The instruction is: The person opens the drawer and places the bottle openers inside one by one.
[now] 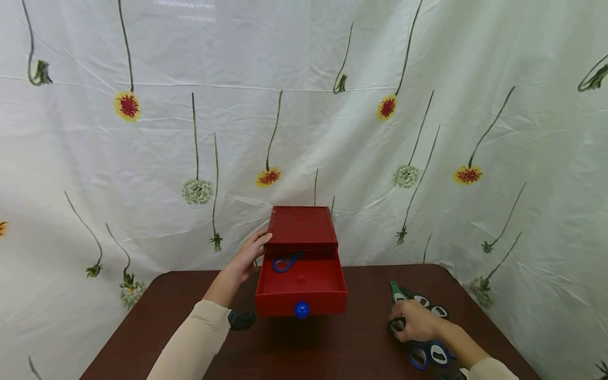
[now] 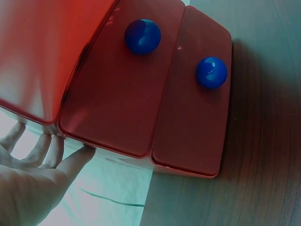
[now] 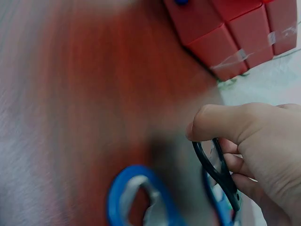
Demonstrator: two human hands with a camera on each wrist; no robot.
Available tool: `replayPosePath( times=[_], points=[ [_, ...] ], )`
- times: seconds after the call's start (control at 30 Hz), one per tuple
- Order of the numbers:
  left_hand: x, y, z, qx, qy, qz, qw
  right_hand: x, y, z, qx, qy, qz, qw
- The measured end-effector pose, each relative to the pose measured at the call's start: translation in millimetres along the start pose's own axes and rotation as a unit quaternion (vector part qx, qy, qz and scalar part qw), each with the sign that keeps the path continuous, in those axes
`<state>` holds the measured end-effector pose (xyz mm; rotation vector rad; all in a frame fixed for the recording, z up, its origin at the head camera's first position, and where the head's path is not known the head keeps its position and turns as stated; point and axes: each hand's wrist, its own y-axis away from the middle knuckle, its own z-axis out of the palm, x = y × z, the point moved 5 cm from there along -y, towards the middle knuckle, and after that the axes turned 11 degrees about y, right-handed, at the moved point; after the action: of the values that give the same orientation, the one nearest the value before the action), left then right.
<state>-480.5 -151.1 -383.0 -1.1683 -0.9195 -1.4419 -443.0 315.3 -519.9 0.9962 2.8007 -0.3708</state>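
A red drawer box (image 1: 304, 224) stands with its top drawer (image 1: 301, 306) pulled out. Inside that drawer lies a blue bottle opener (image 1: 284, 263). My left hand (image 1: 247, 257) rests against the box's left side; in the left wrist view its fingers touch the box's edge. On the right of the table, my right hand (image 1: 417, 320) pinches a black bottle opener (image 3: 218, 174) between thumb and fingers. Near it lie more bottle openers: a green one (image 1: 396, 293), black-rimmed ones (image 1: 439, 311) and blue ones (image 1: 438, 354). A blue bottle opener (image 3: 136, 188) also shows in the right wrist view.
Two closed lower drawers with blue knobs (image 2: 211, 72) show in the left wrist view. A dark object (image 1: 241, 320), partly hidden by the left sleeve, is left of the box. The brown table (image 1: 351, 343) meets a white flowered curtain (image 1: 304, 132) behind.
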Motion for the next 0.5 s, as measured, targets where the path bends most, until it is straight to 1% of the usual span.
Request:
replayPosePath(
  times=[0.07,0.1,0.13,0.2,0.3,0.37,0.5],
  points=[
    [0.1,-0.1,0.1,0.001,0.001,0.0,1.0,-24.9,-6.7,-22.6,-0.001,0.001,0.008,1.0],
    [0.2,-0.2,0.2,0.001,0.002,0.0,1.0,-39.4,-10.1,-35.7,-0.001,-0.001,0.019,1.0],
    [0.4,-0.3,0.0,0.001,0.002,0.001,1.0,-48.9,-13.3,-45.4,0.0,-0.001,0.028,1.0],
    [0.5,-0.5,-0.2,-0.001,0.002,0.002,1.0,-69.1,-18.6,-65.3,-0.011,-0.01,0.067,0.998],
    [0.6,-0.4,0.4,-0.004,0.0,0.003,1.0,-81.1,-25.2,-83.1,-0.01,0.002,0.083,0.997],
    [0.2,-0.2,0.7,-0.006,-0.002,0.003,1.0,-85.5,-29.5,-91.9,-0.005,0.021,0.082,0.996],
    [-0.9,0.2,0.4,-0.005,-0.002,0.001,1.0,-92.0,-37.8,-107.3,0.011,0.044,0.066,0.997]
  ],
)
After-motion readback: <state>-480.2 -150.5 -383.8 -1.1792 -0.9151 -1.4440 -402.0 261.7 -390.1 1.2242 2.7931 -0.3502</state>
